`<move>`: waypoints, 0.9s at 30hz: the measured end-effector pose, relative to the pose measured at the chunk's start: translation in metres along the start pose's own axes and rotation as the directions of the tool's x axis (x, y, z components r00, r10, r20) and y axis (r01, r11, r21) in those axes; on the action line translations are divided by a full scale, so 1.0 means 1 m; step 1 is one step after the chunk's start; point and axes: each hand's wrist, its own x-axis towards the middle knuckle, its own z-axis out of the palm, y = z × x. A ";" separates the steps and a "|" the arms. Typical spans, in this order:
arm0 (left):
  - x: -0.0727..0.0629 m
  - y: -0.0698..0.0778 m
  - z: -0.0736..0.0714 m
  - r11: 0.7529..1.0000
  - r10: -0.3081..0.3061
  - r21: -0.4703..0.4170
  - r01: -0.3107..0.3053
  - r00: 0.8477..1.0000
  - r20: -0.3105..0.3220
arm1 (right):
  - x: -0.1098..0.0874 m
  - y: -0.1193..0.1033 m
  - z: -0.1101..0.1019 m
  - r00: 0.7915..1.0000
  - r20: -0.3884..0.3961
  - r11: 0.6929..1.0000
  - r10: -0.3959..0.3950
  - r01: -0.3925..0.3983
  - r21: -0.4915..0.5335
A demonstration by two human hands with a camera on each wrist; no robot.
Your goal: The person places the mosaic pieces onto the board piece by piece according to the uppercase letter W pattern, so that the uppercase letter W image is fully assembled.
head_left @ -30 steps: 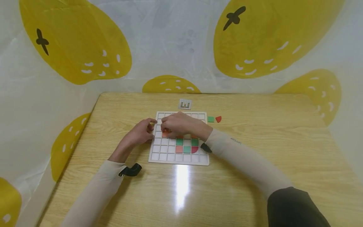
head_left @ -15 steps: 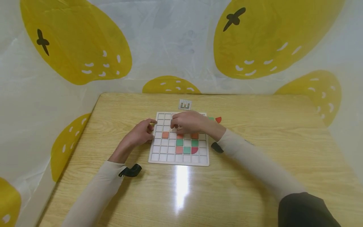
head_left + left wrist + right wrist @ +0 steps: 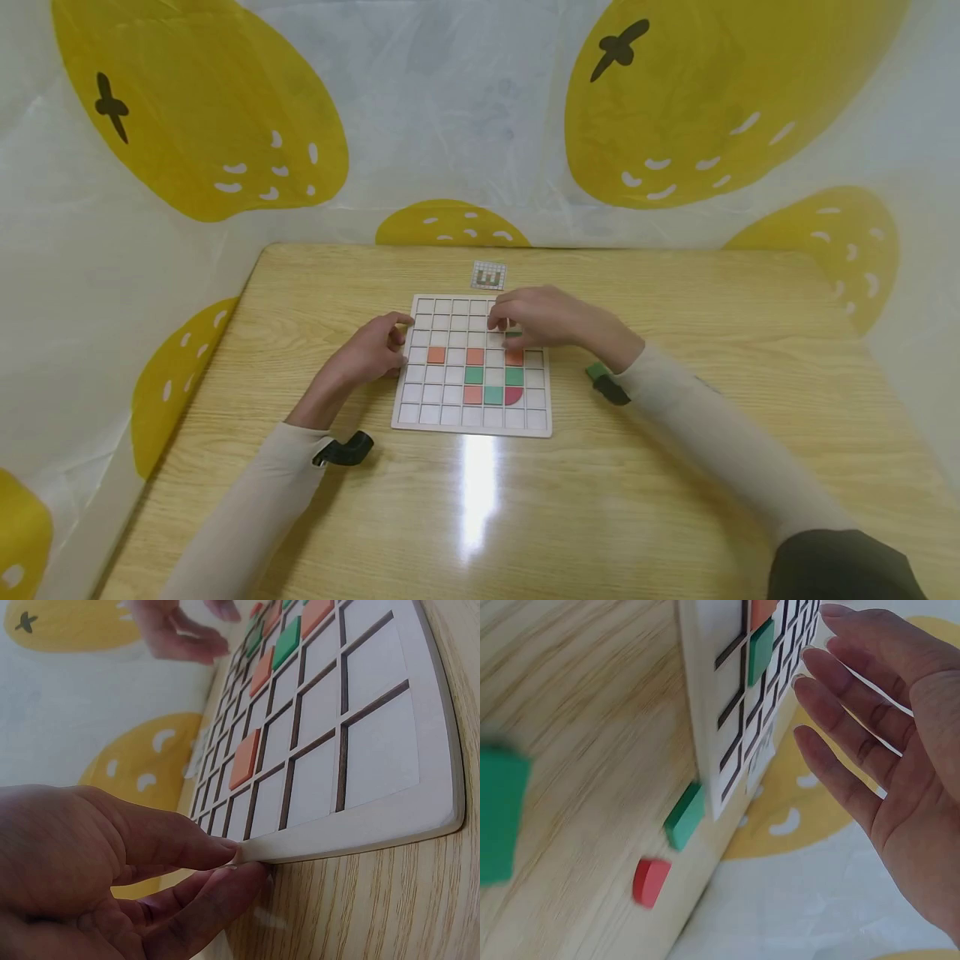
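Observation:
A white grid board [image 3: 420,421] bears several coloured tiles, among them an orange tile [image 3: 436,355], a green tile [image 3: 474,376] and a magenta quarter-round tile [image 3: 513,395]. My left hand [image 3: 367,350] rests with its fingertips at the board's left edge, fingers gently bent. Over the board's upper right part is my right hand [image 3: 543,317], holding nothing; in the right wrist view its fingers are loosely extended. It partly covers a green tile [image 3: 761,652] in the right columns.
Right of the board, a green piece [image 3: 682,816] and a red piece [image 3: 651,881] lie on the wooden table [image 3: 675,300]. Another green piece [image 3: 596,372] shows beside the black right wrist camera [image 3: 615,392]. A small printed card [image 3: 489,275] lies behind the board.
My right hand has moved rightward across the board, uncovering the orange tile on the left and hiding the green and red pieces beside the board. My left hand has stayed at the edge.

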 end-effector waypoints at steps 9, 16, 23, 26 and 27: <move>-0.001 0.000 0.001 1.000 0.003 -0.003 -0.003 1.000 -0.002 | -0.029 0.013 0.000 0.998 0.004 0.998 0.062 -0.062 -0.005; -0.002 0.000 0.000 1.000 -0.001 -0.001 0.001 1.000 0.001 | -0.050 0.019 0.002 0.993 -0.020 0.993 0.115 -0.115 -0.004; -0.002 -0.001 0.000 1.000 0.003 -0.001 -0.003 1.000 0.005 | -0.071 0.024 0.004 0.987 -0.027 0.988 0.157 -0.157 -0.011; -0.001 -0.001 0.001 1.000 0.008 0.008 -0.008 1.000 0.004 | -0.080 0.024 0.004 0.984 -0.010 0.984 0.177 -0.177 -0.001; -0.001 -0.002 0.000 1.000 0.011 0.013 -0.011 1.000 0.004 | -0.082 0.024 0.004 0.983 -0.003 0.983 0.182 -0.182 -0.001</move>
